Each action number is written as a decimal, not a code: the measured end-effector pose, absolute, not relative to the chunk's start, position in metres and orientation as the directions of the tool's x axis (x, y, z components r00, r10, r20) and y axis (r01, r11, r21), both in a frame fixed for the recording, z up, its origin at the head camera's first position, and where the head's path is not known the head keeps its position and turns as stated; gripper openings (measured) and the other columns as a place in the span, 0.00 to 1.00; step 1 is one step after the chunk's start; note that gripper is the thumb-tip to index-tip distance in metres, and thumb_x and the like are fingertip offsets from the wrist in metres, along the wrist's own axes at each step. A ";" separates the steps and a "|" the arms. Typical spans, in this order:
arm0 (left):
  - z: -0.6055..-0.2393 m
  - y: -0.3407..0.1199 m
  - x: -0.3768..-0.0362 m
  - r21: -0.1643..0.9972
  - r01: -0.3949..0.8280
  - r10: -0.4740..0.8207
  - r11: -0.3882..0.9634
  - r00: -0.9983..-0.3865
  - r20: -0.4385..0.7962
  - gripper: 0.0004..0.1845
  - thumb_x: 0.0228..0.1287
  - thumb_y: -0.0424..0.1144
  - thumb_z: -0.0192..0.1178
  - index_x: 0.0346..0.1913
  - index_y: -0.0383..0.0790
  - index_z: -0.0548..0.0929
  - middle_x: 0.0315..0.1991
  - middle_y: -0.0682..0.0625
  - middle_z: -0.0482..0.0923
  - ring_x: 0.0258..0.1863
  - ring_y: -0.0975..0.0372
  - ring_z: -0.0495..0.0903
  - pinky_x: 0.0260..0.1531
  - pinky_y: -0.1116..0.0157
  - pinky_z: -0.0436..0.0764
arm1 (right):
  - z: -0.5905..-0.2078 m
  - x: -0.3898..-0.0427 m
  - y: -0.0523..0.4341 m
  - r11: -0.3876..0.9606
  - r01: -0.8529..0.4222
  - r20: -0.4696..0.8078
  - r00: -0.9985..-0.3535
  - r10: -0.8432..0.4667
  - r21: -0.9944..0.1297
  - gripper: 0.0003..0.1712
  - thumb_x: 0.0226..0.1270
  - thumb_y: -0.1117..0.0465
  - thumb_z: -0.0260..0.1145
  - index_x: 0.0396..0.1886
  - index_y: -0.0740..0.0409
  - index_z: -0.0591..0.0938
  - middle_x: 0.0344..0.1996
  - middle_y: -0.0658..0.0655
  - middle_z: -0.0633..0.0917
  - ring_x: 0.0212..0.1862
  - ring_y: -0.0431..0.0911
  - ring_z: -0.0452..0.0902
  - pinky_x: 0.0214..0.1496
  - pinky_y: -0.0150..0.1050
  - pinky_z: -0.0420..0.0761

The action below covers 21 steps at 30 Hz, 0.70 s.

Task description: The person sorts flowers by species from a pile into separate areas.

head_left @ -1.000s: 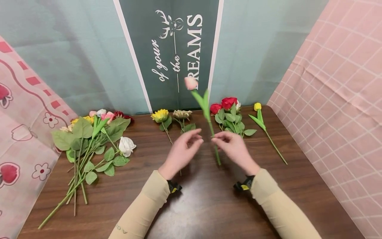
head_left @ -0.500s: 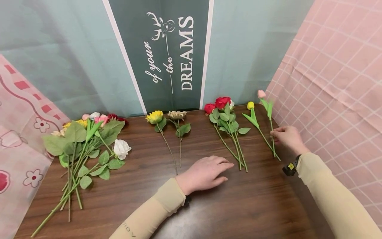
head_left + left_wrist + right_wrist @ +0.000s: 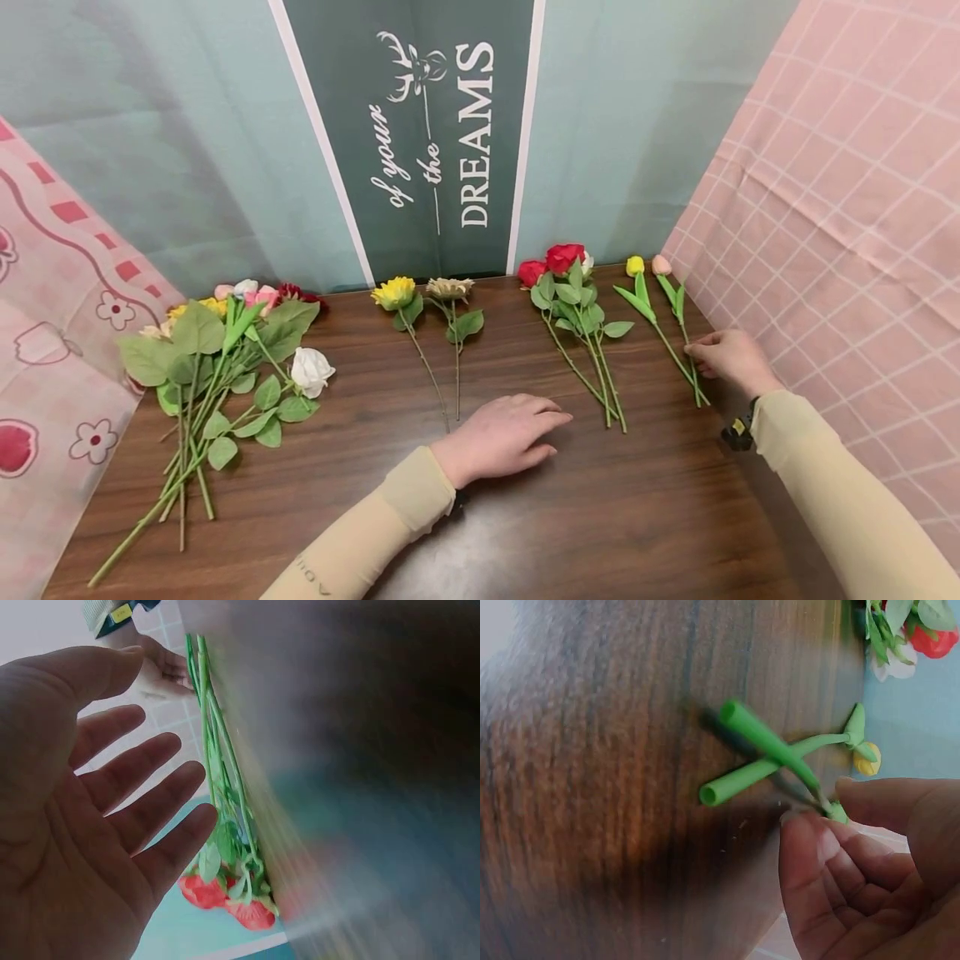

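Observation:
My right hand pinches the stem of a pink tulip between thumb and fingers at the right side of the table. Beside it lies a yellow tulip. The two stems overlap near their lower ends; in the right wrist view the pink tulip's stem crosses over the yellow tulip's stem. My left hand is palm down over the table's middle with fingers extended, holding nothing. Just beyond its fingertips lie the stems of red roses, also seen in the left wrist view.
A mixed heap of flowers with a white rose covers the left of the brown table. A yellow flower and a beige flower lie at the back middle. Pink checked cloth borders the right side.
My right hand has carried the pink tulip from the middle to the right and lowered it beside the yellow tulip. My left hand has moved right and down, then slightly back left.

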<state>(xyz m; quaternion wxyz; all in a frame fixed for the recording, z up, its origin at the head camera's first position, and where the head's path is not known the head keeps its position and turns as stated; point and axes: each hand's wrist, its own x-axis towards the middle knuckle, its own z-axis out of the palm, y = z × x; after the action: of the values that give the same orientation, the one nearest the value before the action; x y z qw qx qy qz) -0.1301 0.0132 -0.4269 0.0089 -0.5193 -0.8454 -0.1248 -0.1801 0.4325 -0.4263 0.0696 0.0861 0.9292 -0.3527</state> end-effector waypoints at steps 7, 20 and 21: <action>-0.418 -0.024 -0.149 0.220 0.820 0.811 0.528 -0.564 0.156 0.26 0.74 0.49 0.61 0.71 0.46 0.76 0.64 0.50 0.77 0.64 0.58 0.75 0.67 0.58 0.72 | -0.420 -0.176 0.410 0.864 0.094 0.034 -0.991 0.127 -0.495 0.26 0.77 0.50 0.59 0.51 0.71 0.84 0.43 0.69 0.87 0.44 0.61 0.82 0.41 0.53 0.80; -0.405 -0.190 -0.185 0.207 0.472 0.425 0.857 -0.875 0.232 0.19 0.71 0.41 0.63 0.60 0.37 0.83 0.58 0.41 0.82 0.58 0.45 0.79 0.61 0.45 0.76 | -0.407 -0.187 0.248 0.811 -0.298 0.233 -0.951 -0.205 -0.504 0.21 0.77 0.53 0.63 0.61 0.61 0.82 0.56 0.63 0.84 0.59 0.60 0.78 0.59 0.61 0.76; -0.404 -0.205 -0.185 0.206 0.434 0.386 0.877 -0.891 0.238 0.18 0.71 0.41 0.63 0.59 0.37 0.84 0.56 0.41 0.83 0.56 0.44 0.80 0.58 0.44 0.78 | -0.406 -0.187 0.232 0.797 -0.332 0.240 -0.941 -0.240 -0.505 0.21 0.76 0.53 0.64 0.61 0.60 0.82 0.57 0.63 0.84 0.60 0.60 0.78 0.61 0.61 0.75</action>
<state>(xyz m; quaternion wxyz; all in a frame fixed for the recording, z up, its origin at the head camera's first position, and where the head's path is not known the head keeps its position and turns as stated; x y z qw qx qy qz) -0.1854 -0.2047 -0.4042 0.0953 -0.2126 -0.9641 -0.1277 -0.1870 0.2320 -0.4063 -0.0821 -0.1513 0.9443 -0.2806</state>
